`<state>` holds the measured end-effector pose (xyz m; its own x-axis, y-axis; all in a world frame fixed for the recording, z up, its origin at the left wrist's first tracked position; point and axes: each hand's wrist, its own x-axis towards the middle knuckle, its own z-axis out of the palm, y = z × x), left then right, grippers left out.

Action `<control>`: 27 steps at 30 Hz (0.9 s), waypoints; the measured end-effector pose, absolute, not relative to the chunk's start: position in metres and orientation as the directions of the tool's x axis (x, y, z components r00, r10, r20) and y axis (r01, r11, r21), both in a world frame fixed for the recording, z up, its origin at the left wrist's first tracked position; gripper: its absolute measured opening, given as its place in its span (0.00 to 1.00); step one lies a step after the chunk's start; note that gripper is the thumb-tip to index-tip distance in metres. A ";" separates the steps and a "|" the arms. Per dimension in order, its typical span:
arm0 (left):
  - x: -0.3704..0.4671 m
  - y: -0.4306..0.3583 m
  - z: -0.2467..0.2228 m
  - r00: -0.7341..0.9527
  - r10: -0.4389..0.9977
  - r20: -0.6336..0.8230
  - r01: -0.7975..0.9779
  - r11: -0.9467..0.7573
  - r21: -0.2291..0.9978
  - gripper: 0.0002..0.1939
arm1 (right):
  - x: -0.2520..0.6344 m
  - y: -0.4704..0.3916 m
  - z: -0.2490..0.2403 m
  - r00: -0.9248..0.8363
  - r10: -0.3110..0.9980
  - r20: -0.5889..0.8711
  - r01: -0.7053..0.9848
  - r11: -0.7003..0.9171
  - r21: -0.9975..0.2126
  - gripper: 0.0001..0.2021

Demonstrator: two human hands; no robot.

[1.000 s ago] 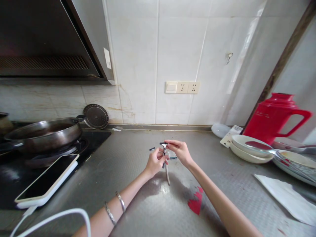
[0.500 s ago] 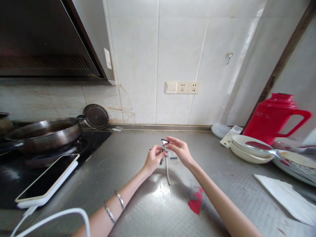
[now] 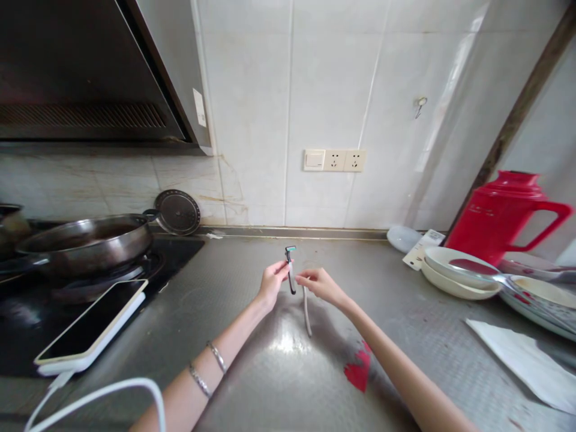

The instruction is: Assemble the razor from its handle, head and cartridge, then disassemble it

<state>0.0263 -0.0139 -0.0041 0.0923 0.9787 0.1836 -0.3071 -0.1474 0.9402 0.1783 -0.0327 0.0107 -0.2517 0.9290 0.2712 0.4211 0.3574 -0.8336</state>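
My left hand [image 3: 271,284] pinches a razor [image 3: 290,273] by its handle, just below the head. The razor stands nearly upright above the counter, its head on top showing a teal strip and its dark handle end pointing down. My right hand [image 3: 324,284] is close beside the handle, thumb and fingers drawn together; whatever they may hold is hidden. Below those fingertips a thin beige cord-like strip [image 3: 307,315] lies on the metal counter [image 3: 252,372], its upper end partly covered by the right hand.
A red torn patch [image 3: 359,373] lies near my right forearm. At left are a phone [image 3: 92,324] with a white cable and a pan [image 3: 90,243] on the stove. Stacked bowls [image 3: 459,279], a red thermos jug [image 3: 499,216] and white paper [image 3: 522,360] stand or lie at right.
The razor has turned, its head now showing the teal strip. My right hand has dropped from the head to beside the handle. The small teal-striped cartridge on the counter is no longer visible.
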 end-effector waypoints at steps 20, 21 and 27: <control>-0.001 0.018 -0.019 -0.354 0.907 0.230 -0.019 -0.252 0.967 0.13 | 0.162 -0.043 -0.005 0.008 0.994 0.105 0.862 0.046 -0.505 0.13; -0.002 0.019 -0.019 -0.361 0.902 0.238 -0.003 -0.256 0.967 0.12 | 0.160 -0.044 -0.004 0.020 0.996 0.091 0.883 0.025 -0.469 0.13; -0.001 0.019 -0.019 -0.350 0.899 0.263 0.057 -0.260 0.964 0.10 | 0.152 -0.052 0.001 0.015 0.998 0.060 0.939 0.006 -0.344 0.12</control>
